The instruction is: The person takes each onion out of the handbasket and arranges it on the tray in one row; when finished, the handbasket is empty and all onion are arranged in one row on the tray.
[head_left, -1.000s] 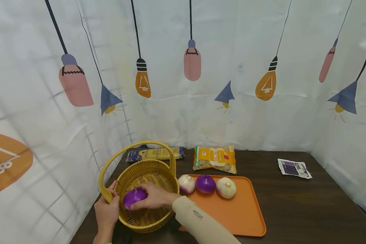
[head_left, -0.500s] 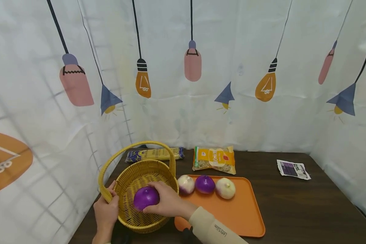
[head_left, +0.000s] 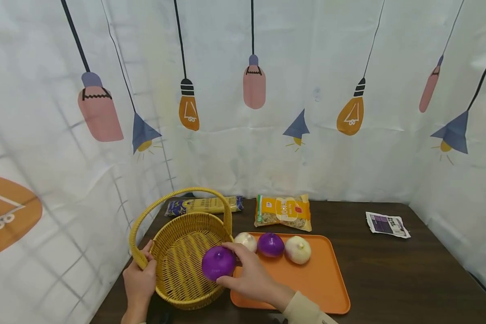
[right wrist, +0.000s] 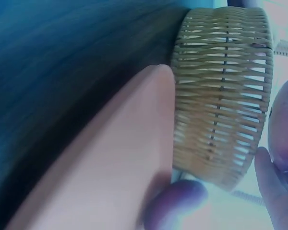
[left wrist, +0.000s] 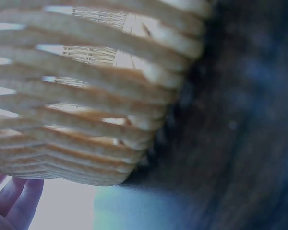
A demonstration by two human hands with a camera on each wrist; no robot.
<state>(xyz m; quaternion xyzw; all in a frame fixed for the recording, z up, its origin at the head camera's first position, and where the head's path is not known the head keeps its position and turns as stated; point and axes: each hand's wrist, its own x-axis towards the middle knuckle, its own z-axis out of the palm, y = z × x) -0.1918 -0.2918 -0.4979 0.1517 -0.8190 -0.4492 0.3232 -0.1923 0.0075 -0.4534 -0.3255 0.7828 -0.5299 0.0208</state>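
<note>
A purple onion [head_left: 218, 263] is held by my right hand [head_left: 253, 280], thumb and fingers on its right side, at the right rim of the yellow woven basket [head_left: 174, 270]. The right wrist view shows this onion [right wrist: 285, 127] above the level of the basket's rim. My left hand [head_left: 139, 281] grips the basket at its left side, where the arched handle [head_left: 135, 243] joins the rim. Right of the basket, the orange tray [head_left: 312, 288] bears another purple onion [head_left: 271, 245] and two whitish onions, one [head_left: 297, 249] at the right, one [head_left: 247, 241] partly hidden at the left.
At the back of the dark table [head_left: 389, 274] lie a long yellow-and-blue packet [head_left: 204, 205] and an orange-and-yellow bag [head_left: 283, 212]. A small purple-and-white packet [head_left: 387, 224] lies to the right. Curtains with printed lamps [head_left: 235, 148] surround the table.
My right hand has carried the purple onion rightward from inside the basket to its right rim. My left hand keeps its grip on the basket, which stands still.
</note>
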